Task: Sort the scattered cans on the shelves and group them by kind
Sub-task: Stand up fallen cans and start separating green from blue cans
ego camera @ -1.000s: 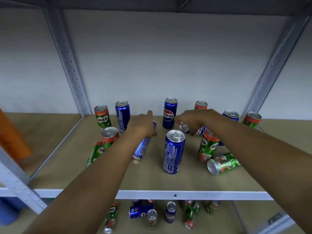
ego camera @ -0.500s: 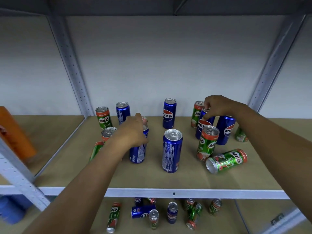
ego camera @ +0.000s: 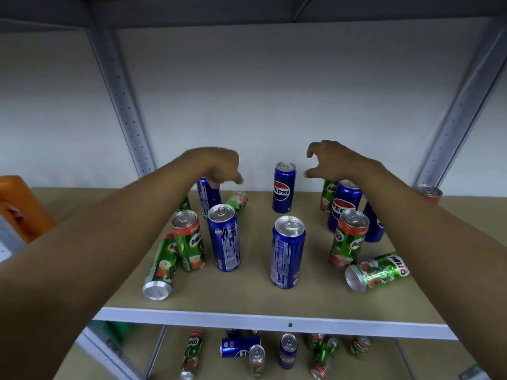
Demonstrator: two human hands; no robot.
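Observation:
Blue Pepsi cans and green Milo cans stand mixed on the brown shelf point(ego camera: 258, 294). Pepsi cans stand upright at back centre point(ego camera: 284, 187), front centre point(ego camera: 288, 253), front left point(ego camera: 225, 238), back left point(ego camera: 210, 197) and right point(ego camera: 344, 204). One Milo can point(ego camera: 189, 241) stands at the left and one point(ego camera: 348, 239) at the right. Others lie at the left point(ego camera: 160, 266), back point(ego camera: 237, 200) and right point(ego camera: 377, 271). My left hand point(ego camera: 219, 167) curls down over the back-left Pepsi's top; a grip is unclear. My right hand point(ego camera: 333, 160) hovers with spread fingers, holding nothing.
Grey slanted uprights point(ego camera: 123, 105) frame the bay against a white wall. An orange object point(ego camera: 22, 207) sits in the bay to the left. The lower shelf point(ego camera: 208, 374) holds several more scattered Pepsi and Milo cans. Another Milo can point(ego camera: 429, 192) stands far right.
My left hand let go of the front-left Pepsi, now upright, and moved back to the rear-left Pepsi. My right hand left the right-hand Pepsi and swung left, empty.

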